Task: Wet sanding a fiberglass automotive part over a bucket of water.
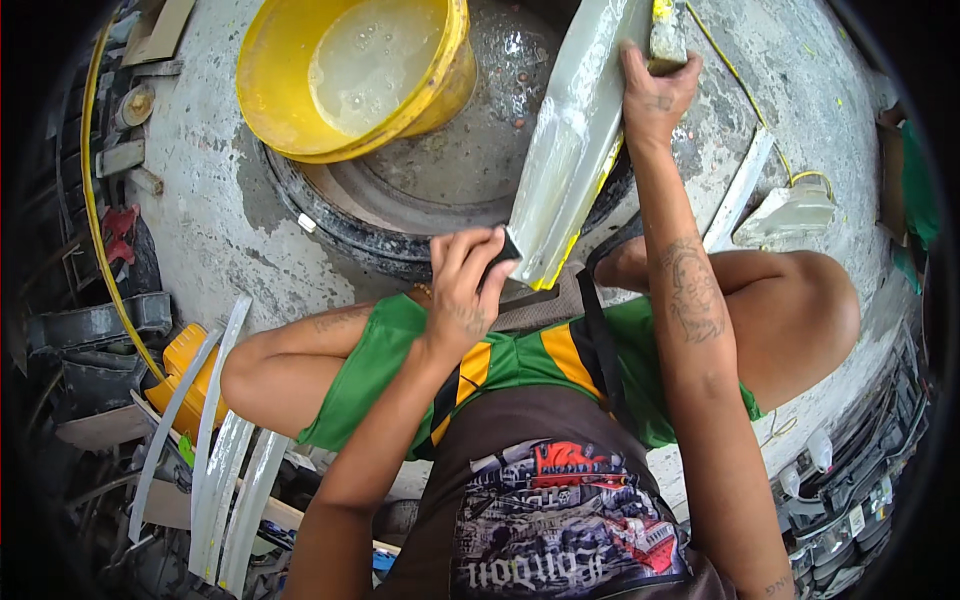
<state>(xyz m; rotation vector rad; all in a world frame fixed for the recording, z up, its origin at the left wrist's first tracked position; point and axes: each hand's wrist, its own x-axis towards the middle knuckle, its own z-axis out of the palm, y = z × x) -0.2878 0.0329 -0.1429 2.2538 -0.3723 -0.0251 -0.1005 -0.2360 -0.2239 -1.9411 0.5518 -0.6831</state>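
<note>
1. Left hand (465,290): thumb and fingers closed on a small black block (503,258), pressed at the near-left corner of the long grey panel (570,160). Pinch hold probably keeps the block's face flat on the panel end.
2. Right hand (660,100): clamped at the panel's right edge, further up, thumb on the panel side; likely steadies it. A grey, yellow-marked piece (668,45) sits between thumb and fingers; cannot tell if it is separate.
3. Panel location: slants from just in front of the lap to the upper picture edge, over the right part of a black-rimmed round basin (365,238). Surface shiny, looks wet; yellow along the right edge. Basin underneath would catch drips.
4. Yellow bucket (455,85): in the basin, left of the panel, cloudy, bubbly water (375,65) inside. Seems placed for easy reach.
5. Knees spread in green shorts (365,375), leaving room between for the panel end.
6. Left side: pale curved strips (225,480) by the knee; yellow hose (90,130) beyond. Right side: grey offcut (790,218) on the concrete floor (825,130).
</note>
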